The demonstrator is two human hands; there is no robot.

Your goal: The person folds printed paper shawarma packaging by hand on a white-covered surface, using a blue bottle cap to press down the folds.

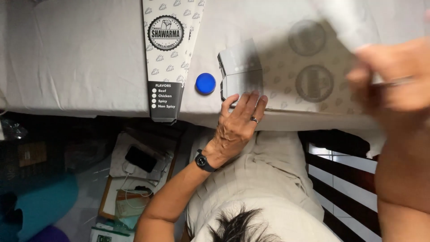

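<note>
The left hand (239, 118) rests open, fingers spread, on a folded grey carton (240, 67) at the table (80, 58) edge. The blurred right hand (394, 76) pinches a printed cardboard sheet (309, 67). A blue cap (205, 83) lies just beside the carton.

Right hand (394, 76) blurred — grip unclear, flat printed sheet (313, 80) partly covered, cut off at edge

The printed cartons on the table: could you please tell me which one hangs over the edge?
The flat carton left of the blue cap; its dark end overhangs.
</note>
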